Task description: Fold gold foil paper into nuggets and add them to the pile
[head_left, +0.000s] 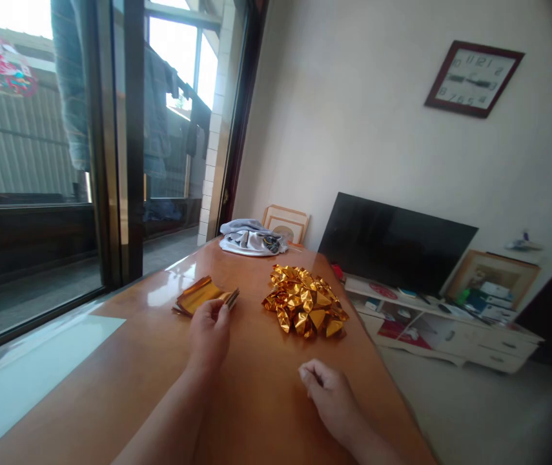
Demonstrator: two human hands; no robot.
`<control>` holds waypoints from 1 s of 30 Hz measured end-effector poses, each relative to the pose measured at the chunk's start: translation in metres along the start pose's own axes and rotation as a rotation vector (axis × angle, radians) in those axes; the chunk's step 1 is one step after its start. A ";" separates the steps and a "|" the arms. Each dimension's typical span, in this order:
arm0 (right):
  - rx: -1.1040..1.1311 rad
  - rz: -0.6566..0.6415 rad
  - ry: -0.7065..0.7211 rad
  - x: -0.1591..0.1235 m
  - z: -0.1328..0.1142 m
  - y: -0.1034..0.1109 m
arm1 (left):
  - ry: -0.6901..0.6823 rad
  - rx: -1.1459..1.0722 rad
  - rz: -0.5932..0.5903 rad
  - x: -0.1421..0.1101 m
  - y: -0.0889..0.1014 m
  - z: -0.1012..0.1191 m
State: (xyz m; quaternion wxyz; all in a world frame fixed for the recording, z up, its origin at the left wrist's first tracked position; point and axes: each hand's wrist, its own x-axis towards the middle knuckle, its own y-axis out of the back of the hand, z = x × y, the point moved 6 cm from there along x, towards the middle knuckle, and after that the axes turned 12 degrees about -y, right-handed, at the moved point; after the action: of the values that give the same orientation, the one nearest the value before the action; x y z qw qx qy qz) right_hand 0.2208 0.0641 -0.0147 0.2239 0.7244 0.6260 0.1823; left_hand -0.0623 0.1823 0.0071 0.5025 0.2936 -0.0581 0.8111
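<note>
My left hand (209, 332) pinches the edge of a small stack of gold foil sheets (201, 296), which rests partly on the tabletop. A heap of folded, crumpled gold foil pieces (303, 302) lies in the middle of the wooden table (256, 413), to the right of that stack. My right hand (328, 400) rests nearer the table's front, its fingers curled together around nothing. It lies below the heap and does not touch it.
A folded grey-and-white cloth (251, 237) and a leaning picture frame (285, 223) stand at the table's far end. A glass door (121, 142) runs along the left side. A dark television (394, 242) sits on a white cabinet (443, 329) beyond the right edge.
</note>
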 end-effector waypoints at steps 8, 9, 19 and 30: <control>-0.199 -0.037 0.145 -0.008 -0.018 0.000 | -0.120 0.515 -0.112 0.008 0.004 -0.012; -0.206 -0.042 0.150 -0.008 -0.019 0.001 | -0.111 0.532 -0.132 0.008 0.004 -0.015; -0.321 -0.037 0.217 -0.006 -0.023 0.001 | -0.089 0.632 -0.222 0.019 0.003 -0.047; -0.419 -0.070 0.211 -0.005 -0.028 0.000 | -0.079 0.588 -0.284 0.022 0.008 -0.038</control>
State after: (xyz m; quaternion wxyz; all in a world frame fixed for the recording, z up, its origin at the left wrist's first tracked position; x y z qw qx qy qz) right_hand 0.2046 0.0623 0.0090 0.3091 0.6167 0.6192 0.3751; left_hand -0.0917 0.2105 -0.0112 0.5018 0.4627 0.2006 0.7028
